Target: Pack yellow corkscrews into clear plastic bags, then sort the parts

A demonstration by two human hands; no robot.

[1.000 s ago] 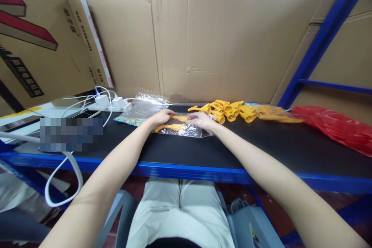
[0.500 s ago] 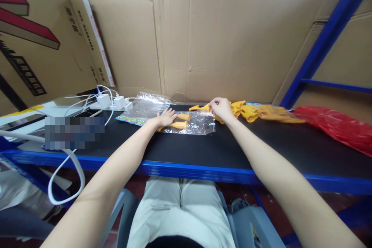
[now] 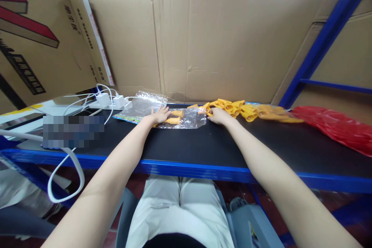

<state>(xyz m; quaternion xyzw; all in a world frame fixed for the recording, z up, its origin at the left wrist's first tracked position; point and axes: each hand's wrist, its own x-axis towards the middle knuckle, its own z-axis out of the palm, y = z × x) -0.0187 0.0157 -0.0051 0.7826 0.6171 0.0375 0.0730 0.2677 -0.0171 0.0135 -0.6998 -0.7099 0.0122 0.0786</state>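
Note:
My left hand lies flat with fingers spread on a clear plastic bag near the middle of the black tabletop. Under the film, beside its fingers, are yellow hollow plastic pieces with flared ends. My right hand is at the bag's right end, fingers curled down and closed, with a bit of yellow plastic showing at the fingertips. Behind and to the right of it spreads a pile of similar yellow plastic pieces. The right fingertips are partly hidden.
A red plastic bag lies at the right. White chargers and cables sit at the left, near a blurred-out item. Cardboard stands along the back; a blue rail edges the front.
My right hand has come down and slightly nearer to me, off the pile to the bag's right end. My left hand and the bag have shifted slightly left.

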